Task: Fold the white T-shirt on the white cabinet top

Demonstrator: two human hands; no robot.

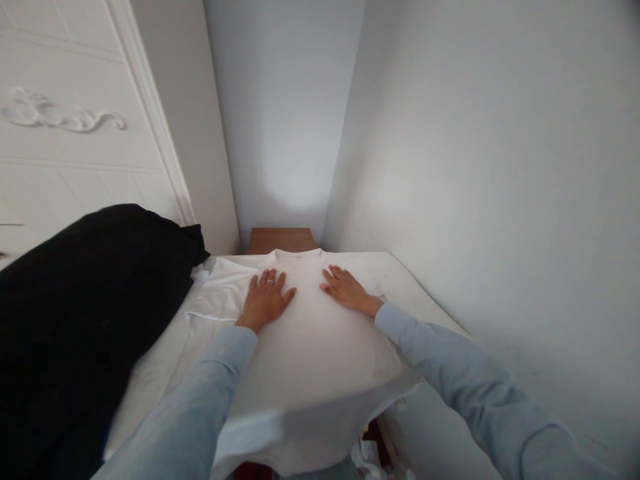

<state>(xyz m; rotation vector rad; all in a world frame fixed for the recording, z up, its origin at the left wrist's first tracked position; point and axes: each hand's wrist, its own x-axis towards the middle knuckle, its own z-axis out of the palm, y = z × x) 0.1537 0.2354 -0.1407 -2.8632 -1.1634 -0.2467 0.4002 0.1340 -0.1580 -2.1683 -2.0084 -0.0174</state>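
**A:** What is nearest to you?

**B:** My pale blue sleeves [200,400], reaching forward over a white T-shirt [310,360]. It lies flat on a white bed [405,277], and its hem droops over the near edge.

**A:** And your hands?

**B:** Both rest palm down on the shirt's chest, fingers spread, gripping nothing. My left hand [265,300], which wears a ring, and my right hand [345,288] lie slightly apart, just below the collar.

**A:** What is around it?

**B:** A heap of black cloth [90,300] lies on the left, just beside the shirt's shoulder. Past the collar a brown wooden cabinet [283,240] stands against a white wall [285,120]. A carved white door [65,120] is at far left.
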